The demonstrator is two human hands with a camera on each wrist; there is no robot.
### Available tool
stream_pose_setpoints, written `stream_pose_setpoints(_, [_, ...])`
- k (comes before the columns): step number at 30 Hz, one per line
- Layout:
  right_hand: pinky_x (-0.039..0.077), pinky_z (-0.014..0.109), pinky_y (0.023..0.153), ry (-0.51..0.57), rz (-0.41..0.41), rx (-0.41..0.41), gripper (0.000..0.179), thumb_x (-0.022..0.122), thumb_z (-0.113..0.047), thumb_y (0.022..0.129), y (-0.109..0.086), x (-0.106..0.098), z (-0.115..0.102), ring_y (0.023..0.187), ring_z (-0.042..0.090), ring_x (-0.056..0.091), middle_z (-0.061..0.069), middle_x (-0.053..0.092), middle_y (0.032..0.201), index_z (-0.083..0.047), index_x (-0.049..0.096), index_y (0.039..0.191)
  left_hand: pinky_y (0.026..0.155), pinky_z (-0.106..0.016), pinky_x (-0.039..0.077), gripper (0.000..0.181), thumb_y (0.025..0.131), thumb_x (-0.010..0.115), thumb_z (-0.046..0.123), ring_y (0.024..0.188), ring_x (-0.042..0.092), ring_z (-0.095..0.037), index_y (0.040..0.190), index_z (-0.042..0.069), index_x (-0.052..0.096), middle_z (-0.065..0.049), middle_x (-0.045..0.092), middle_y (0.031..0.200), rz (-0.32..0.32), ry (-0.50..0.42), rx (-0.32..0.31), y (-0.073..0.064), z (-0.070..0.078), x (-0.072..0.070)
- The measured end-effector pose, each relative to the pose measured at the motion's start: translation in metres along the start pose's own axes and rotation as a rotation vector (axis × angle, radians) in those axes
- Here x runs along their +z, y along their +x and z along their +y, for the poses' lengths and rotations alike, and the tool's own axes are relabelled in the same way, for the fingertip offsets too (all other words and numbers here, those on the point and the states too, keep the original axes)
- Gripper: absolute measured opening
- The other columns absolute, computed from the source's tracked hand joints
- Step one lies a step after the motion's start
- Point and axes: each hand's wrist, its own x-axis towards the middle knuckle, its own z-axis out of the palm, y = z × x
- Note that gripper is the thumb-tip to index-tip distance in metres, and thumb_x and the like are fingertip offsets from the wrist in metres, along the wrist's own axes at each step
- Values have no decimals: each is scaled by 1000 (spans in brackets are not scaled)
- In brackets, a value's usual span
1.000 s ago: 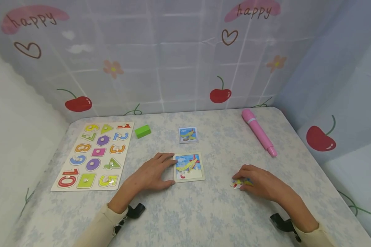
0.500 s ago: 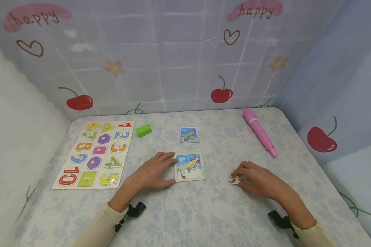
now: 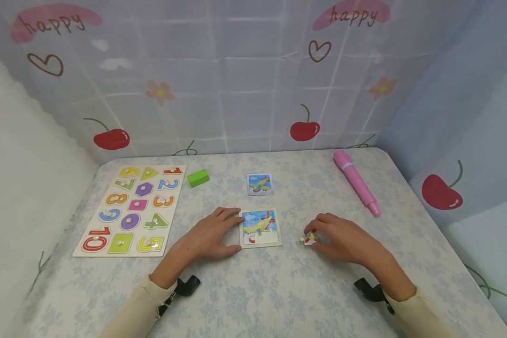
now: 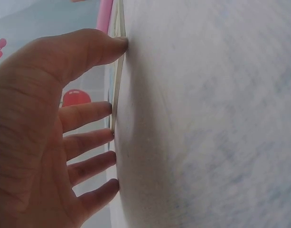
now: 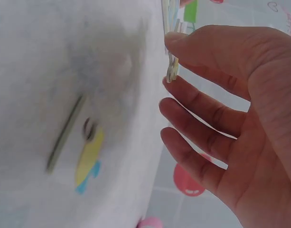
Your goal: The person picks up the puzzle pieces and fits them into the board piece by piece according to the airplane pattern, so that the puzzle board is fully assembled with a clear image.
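A small square puzzle tray holds part of an aeroplane picture; a pale patch shows along its bottom. My left hand rests on the table with thumb and fingertips touching the tray's left edge, fingers fairly straight. Just right of the tray, my right hand pinches a puzzle piece with red and yellow on it, between thumb and forefinger. In the right wrist view that puzzle piece shows edge-on. A blurred flat piece with yellow and blue marks lies on the table there; my hand hides it in the head view.
Behind the tray lies an aeroplane picture card. A green block sits by the number-and-shape peg board at left. At right lies a pink pen-shaped stick. Patterned cloth hangs at the table's back edge.
My right hand has moved left toward the tray, carrying the pinched puzzle piece. My left hand stays at the tray's edge. The head view has shifted slightly.
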Motion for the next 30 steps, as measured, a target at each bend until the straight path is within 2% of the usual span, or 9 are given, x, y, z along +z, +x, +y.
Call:
stream_pose_setpoints(7, [59, 33, 78, -40, 4, -36, 33, 91, -22, 89, 18, -5, -12, 95, 11, 62, -6, 68, 112, -22, 78, 120, 112, -53, 49, 73, 95, 81, 43, 148, 46, -32, 155, 9, 57, -12, 45, 167, 0, 11, 0, 0, -1, 0])
stream_pose_setpoints(17, [59, 32, 81, -50, 0, -99, 35, 90, -22, 90, 44, -10, -32, 95, 12, 63, -2, 69, 113, -19, 77, 122, 113, -52, 48, 75, 95, 79, 47, 149, 44, -31, 158, 12, 56, -10, 42, 168, -21, 3, -13, 1, -2, 2])
stream_pose_setpoints(23, [61, 36, 84, -75, 0, -117, 34, 89, -21, 91, 58, -11, -39, 98, 16, 67, 1, 70, 115, -16, 78, 123, 112, -52, 49, 74, 95, 79, 48, 149, 45, -30, 157, 13, 56, -9, 43, 168, -16, 14, -12, 1, -2, 2])
stream_pose_setpoints(30, [59, 36, 82, -64, 12, -128, 31, 87, -19, 93, 72, -6, -46, 96, 16, 66, 2, 70, 115, -15, 77, 122, 111, -52, 50, 74, 95, 80, 47, 147, 46, -31, 156, 12, 57, -10, 44, 167, 2, 38, -1, 1, -2, 2])
